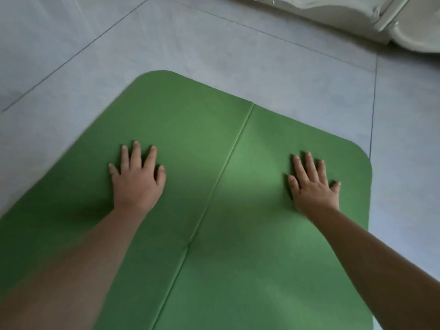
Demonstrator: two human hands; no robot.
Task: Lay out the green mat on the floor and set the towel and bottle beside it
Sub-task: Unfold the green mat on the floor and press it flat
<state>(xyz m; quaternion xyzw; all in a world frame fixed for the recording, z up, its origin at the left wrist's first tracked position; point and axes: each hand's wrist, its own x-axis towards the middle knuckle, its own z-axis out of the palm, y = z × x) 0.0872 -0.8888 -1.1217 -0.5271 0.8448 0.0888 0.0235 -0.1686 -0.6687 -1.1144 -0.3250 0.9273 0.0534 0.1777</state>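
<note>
Left hand grip: we see our left hand point(137, 179) laid flat, palm down, with nothing held. Its fingers point(136, 153) are straight and spread wide, pressing on the mat.
Right hand grip: our right hand point(313, 186) is likewise flat and palm down with nothing held. Its fingers point(309, 163) are straight and fanned apart on the mat.
Hand placement: the left hand rests on the mat's left half. The right hand rests on the right half, near the rounded far-right corner. The two are well apart.
Forearms: both are bare. The left one point(78, 265) comes in from the bottom left, the right one point(381, 258) from the bottom right.
Crease: a straight fold line point(228, 163) runs between our hands, from the mat's far edge down toward the bottom of the view.
Green mat: the green mat point(190, 129) lies opened out flat on the floor. Its far end shows two rounded corners, and its near end runs out of view at the bottom.
Floor: pale grey tiles point(214, 44) with thin dark joints surround the mat on the left, far and right sides.
Furniture: a pale, carved piece point(333, 10) stands at the top right, apart from the mat. We cannot tell what it is.
</note>
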